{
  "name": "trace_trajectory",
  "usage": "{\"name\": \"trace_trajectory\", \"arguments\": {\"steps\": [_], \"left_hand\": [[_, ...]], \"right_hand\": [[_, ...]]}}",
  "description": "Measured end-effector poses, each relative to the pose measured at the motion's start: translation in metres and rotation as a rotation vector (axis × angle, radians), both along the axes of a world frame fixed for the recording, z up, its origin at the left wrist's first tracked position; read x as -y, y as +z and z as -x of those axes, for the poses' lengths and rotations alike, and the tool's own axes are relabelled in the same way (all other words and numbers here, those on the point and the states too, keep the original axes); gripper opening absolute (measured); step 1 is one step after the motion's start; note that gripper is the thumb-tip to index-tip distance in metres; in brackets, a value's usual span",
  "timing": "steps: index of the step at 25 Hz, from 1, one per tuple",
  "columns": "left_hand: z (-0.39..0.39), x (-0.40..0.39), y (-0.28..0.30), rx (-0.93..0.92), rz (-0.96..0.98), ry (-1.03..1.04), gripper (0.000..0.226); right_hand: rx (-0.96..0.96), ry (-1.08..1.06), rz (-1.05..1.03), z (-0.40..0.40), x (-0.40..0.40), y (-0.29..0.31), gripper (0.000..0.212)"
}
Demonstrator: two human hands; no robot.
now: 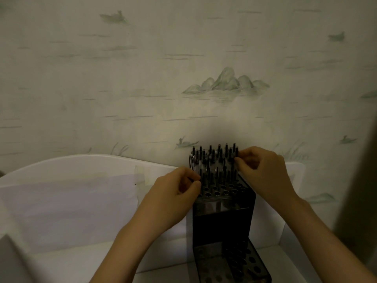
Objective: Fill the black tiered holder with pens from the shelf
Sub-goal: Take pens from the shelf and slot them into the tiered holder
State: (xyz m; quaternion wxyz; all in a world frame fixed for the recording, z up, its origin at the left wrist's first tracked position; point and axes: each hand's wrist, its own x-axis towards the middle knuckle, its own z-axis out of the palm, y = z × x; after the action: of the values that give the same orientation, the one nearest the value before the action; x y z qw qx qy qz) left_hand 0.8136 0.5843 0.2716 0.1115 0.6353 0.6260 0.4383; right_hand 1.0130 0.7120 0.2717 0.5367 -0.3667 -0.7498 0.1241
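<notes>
Black tiered plastic holder (223,221), base cropped; dim upright black pens (214,160); left hand (179,193), right hand (263,168), curled fingers pinching pens, grip indistinct.

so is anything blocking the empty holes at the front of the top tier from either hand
Nothing visible does. The empty holes lie open at the front of the black tiered holder, between the left hand and right hand; standing pens sit behind them.
</notes>
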Motion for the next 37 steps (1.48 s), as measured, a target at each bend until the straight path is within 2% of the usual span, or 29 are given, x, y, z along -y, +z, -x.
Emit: {"name": "trace_trajectory", "arguments": {"steps": [4, 8, 12, 18, 23, 27, 32, 37], "left_hand": [[-0.004, -0.001, -0.001, 0.019, -0.023, 0.003, 0.01], [-0.004, 0.001, -0.001, 0.001, -0.061, 0.035, 0.014], [-0.004, 0.006, -0.003, -0.07, -0.131, 0.104, 0.026], [0.012, 0.038, -0.016, -0.26, -0.155, 0.335, 0.04], [0.039, 0.105, -0.042, -0.375, -0.043, 0.647, 0.042], [0.058, 0.171, -0.057, -0.441, 0.064, 0.867, 0.045], [0.089, 0.272, -0.075, -0.43, 0.168, 1.028, 0.048], [0.128, 0.371, -0.083, -0.413, 0.207, 1.118, 0.049]], "right_hand": [[0.036, -0.042, -0.003, -0.001, 0.005, 0.002, 0.021], [0.047, -0.097, -0.141, -0.002, 0.022, 0.007, 0.041], [0.094, 0.091, -0.385, 0.013, 0.049, 0.014, 0.041], [0.193, 0.362, -0.337, 0.058, 0.086, 0.002, 0.042], [0.261, 0.603, -0.209, 0.112, 0.113, -0.023, 0.047], [0.378, 0.711, -0.201, 0.164, 0.154, -0.062, 0.05], [0.511, 0.886, -0.216, 0.229, 0.227, -0.089, 0.05], [0.526, 1.011, -0.244, 0.292, 0.314, -0.091, 0.052]]}}
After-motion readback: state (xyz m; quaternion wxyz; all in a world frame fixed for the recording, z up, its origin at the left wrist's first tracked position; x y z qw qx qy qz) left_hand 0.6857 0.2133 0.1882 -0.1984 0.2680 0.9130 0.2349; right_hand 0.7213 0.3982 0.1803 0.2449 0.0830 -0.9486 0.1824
